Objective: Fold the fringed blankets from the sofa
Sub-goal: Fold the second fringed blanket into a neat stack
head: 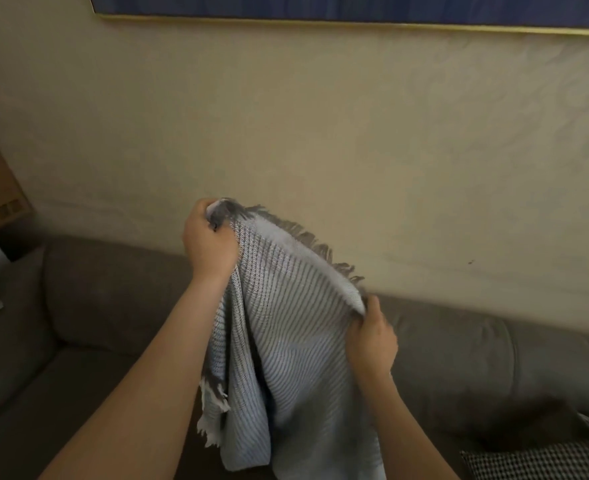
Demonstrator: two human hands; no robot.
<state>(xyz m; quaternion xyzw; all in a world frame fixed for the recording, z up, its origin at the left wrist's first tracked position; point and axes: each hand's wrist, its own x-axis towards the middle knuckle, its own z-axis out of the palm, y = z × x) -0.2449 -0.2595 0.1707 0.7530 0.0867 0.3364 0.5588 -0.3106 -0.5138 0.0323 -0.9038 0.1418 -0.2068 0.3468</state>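
One view only: head-worn wide-angle, pitched forward and down. Faces the sofa (120, 299) backrest and the wall (320, 133) behind it, close in; sofa's left end at frame left.

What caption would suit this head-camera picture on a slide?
A person's left hand and right hand grip a grey fringed blanket over the brown sofa.

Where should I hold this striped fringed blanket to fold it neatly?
Probably the fringed top edge, pinched from your side at both ends. The left hand and right hand grip it there, so the blanket hangs freely below that edge, clear of the sofa.
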